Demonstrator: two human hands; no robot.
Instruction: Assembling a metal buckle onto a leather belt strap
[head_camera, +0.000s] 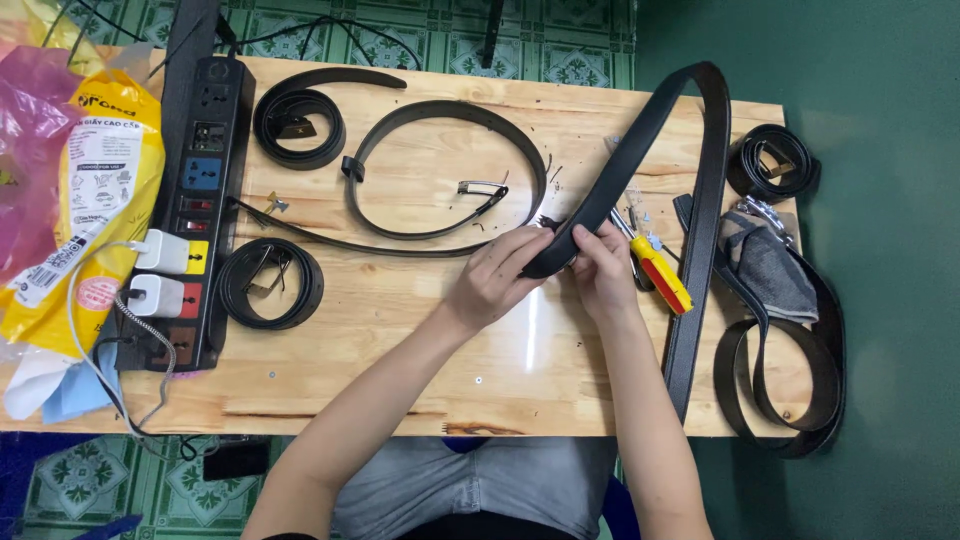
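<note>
Your wooden table (420, 370) carries 3 coiled black belts: 1 at the far left (298, 125), 1 by the power strip (270, 283), 1 at the far right (770, 163). A loose belt loop (440, 170) lies in the middle. The black power strip (200, 200) runs down the left side, just beside a yellow bag (95, 190). Yellow-handled pliers (660, 272) and a grey cloth (765, 265) lie on the right.

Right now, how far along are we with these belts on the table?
Done, by the look of it: three coiled belts sit rolled up. In hand: the left hand and right hand pinch one end of a long black belt, the red-and-yellow tool beside them. Apparently left: the open looped belt and loose belts at the right edge.
</note>
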